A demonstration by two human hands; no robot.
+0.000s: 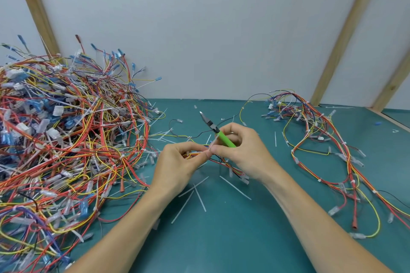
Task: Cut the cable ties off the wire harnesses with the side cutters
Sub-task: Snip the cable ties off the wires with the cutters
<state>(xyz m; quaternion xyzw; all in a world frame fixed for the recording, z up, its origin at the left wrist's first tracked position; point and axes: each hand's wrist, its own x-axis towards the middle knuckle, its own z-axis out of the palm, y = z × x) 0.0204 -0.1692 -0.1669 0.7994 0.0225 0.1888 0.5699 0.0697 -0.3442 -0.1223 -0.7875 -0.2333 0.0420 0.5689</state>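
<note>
Mid-tabletop [244,239], right of big harness pile [66,128]: left hand [175,166] pinching wire harness [221,160], right hand [241,150] gripping side cutters [218,132] while fingertips tug a tie; cutters idle, could slip or nick wires.

We see through one wide head-worn camera, looking forward and down, close over the tabletop [221,239], facing the wall [210,29] beyond the fingers [208,154].
</note>
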